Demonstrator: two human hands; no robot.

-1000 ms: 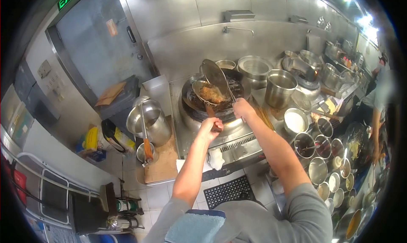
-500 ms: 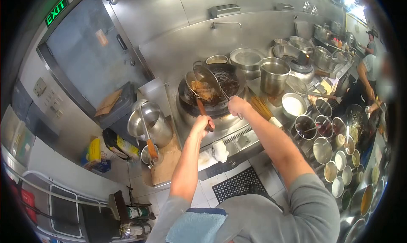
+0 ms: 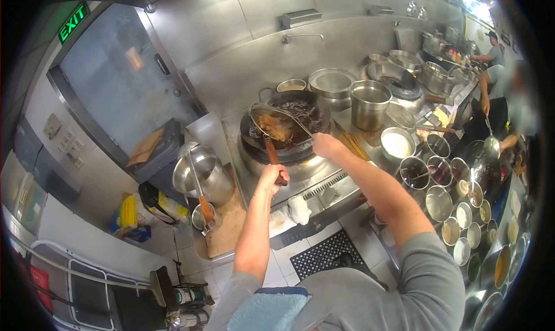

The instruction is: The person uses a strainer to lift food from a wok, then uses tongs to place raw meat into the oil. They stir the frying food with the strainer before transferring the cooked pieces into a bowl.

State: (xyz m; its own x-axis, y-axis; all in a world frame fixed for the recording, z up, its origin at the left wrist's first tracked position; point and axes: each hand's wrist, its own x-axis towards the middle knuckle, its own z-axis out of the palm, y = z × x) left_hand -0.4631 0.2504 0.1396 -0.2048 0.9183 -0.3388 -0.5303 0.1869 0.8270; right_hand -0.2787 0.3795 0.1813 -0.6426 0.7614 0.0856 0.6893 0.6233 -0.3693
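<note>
My left hand [image 3: 274, 177] is wrapped round the wooden handle of a strainer [image 3: 258, 115]. Browned fried food [image 3: 274, 127] lies in its bowl, over the wok [image 3: 316, 104] of dark, bubbling oil. Closed on the thin metal handle of a ladle [image 3: 302, 124], my right hand [image 3: 326, 145] is at the wok's right front. The ladle's handle reaches the far rim of the strainer, and its head is hard to make out there.
A tall pot [image 3: 370, 106] stands right of the wok, beside a bamboo brush [image 3: 354, 146]. Seasoning containers [image 3: 439, 204] crowd the right side. A large steel pot [image 3: 209, 172] stands on the left. Farther right, a co-worker's arm [image 3: 485, 97] works over another wok.
The ladle's broad head has turned or shifted off the food, showing more of it. Both hands still grip their tools. At right, the co-worker's ladle has come up into view.
</note>
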